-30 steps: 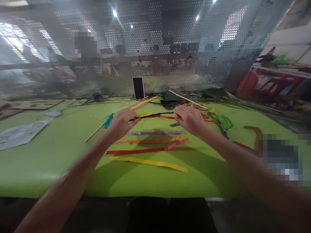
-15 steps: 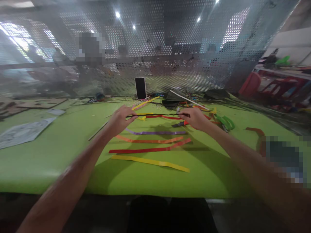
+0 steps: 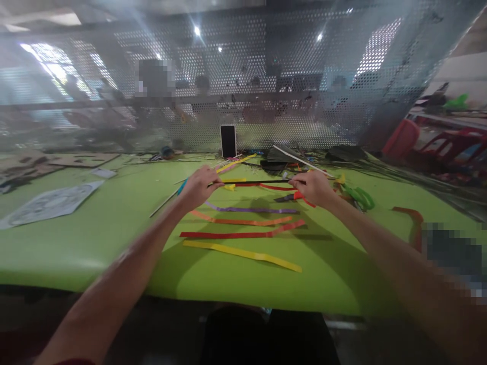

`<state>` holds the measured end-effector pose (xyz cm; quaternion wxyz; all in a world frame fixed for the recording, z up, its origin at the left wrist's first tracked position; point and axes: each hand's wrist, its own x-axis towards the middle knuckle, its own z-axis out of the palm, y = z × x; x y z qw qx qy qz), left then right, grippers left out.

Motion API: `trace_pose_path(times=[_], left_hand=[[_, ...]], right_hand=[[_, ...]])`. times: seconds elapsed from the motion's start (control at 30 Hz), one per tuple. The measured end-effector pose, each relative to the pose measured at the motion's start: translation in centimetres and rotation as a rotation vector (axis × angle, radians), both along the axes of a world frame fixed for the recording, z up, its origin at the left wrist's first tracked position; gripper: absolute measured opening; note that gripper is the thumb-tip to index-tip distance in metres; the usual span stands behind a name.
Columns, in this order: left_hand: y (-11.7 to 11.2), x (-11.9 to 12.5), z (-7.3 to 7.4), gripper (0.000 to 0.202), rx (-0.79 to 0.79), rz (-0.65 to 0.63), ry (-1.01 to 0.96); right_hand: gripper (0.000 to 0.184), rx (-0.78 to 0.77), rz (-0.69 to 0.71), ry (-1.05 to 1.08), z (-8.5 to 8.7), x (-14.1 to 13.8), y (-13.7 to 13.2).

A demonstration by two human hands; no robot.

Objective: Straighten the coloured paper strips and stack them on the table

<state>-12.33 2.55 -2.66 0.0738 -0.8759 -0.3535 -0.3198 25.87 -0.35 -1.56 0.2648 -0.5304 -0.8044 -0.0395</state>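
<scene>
A held strip [image 3: 258, 182] spans left hand [image 3: 200, 186] to right hand [image 3: 315, 187] over the table [image 3: 236, 286]. Loose strips [image 3: 236, 235] lie toward the near edge; a smartphone [image 3: 228, 142] stands at the far edge.

Lt-green table [image 3: 68, 258] spreads under & either side of the fingers [image 3: 217, 183], near edge well this side of them. Beyond the fingers, a big grey perforated panel [image 3: 243, 114] runs across the bg, blurry w/ shapes (thru it or reflected, can't tell). High above the fingers, small bright lights [image 3: 197, 31]; far up to their left, window-like glare [image 3: 51, 63]. Well off to their right: red chair [image 3: 402, 138], 2nd tbl [image 3: 437, 121] & pale wall [image 3: 466, 76]. Below the fingers, past the tbl edge, v. dark floor area [image 3: 171, 334], detail unclear
</scene>
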Motion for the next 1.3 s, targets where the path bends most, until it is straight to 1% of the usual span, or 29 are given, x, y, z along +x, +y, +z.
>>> trace_pose_path(times=[0.1,0.2,0.27,0.37,0.43,0.47,0.57,0.63,0.73,0.9,1.0,1.17,1.23,1.3], left_hand=[[0.1,0.0,0.0,0.025,0.005,0.02,0.018],[0.2,0.0,0.1,0.028,0.023,0.048,0.027],[0.4,-0.2,0.1,0.029,0.02,0.045,0.015],[0.9,-0.9,-0.2,0.032,-0.022,-0.007,-0.032],[1.4,-1.6,-0.5,0.032,-0.086,-0.047,-0.092],[1.5,-1.8,-0.7,0.032,-0.132,-0.056,-0.129],[2.0,-2.5,-1.3,0.034,-0.329,-0.05,-0.217],[2.1,-2.8,-1.6,0.038,-0.464,-0.036,-0.236],[2.3,-3.2,-1.9,0.04,-0.573,-0.016,-0.24],[2.5,-3.7,-2.0,0.037,-0.627,-0.002,-0.215],[2.6,-3.8,-2.2,0.037,-0.665,-0.01,-0.204],[2.5,-3.8,-2.4,0.039,-0.775,-0.027,-0.17],[2.5,-3.8,-2.4,0.039,-0.806,-0.025,-0.164],[2.4,-3.8,-2.3,0.04,-0.824,-0.014,-0.173]], right_hand=[[0.045,0.017,-0.023,-0.047,0.6,0.1,-0.3],[0.053,0.021,-0.025,-0.037,0.8,0.2,-0.4],[0.051,0.031,0.013,-0.004,0.6,0.3,-0.2],[0.038,0.044,0.161,0.073,0.1,0.6,0.4],[0.033,0.026,0.249,0.1,-0.1,0.8,0.7],[0.033,0.008,0.269,0.1,-0.1,0.9,0.8],[0.034,-0.062,0.276,0.077,0.1,1.3,0.9],[0.034,-0.121,0.283,0.086,0.3,1.4,1.0],[0.034,-0.229,0.258,0.139,0.3,1.7,1.0],[0.033,-0.385,0.149,0.297,0.0,2.1,1.2],[0.03,-0.379,0.065,0.45,-0.3,2.0,1.1],[0.023,-0.291,0.008,0.709,-0.4,1.4,0.7],[0.02,-0.313,-0.007,0.813,-0.4,1.1,0.5],[0.015,-0.374,-0.027,0.964,-0.1,0.7,0.2]])
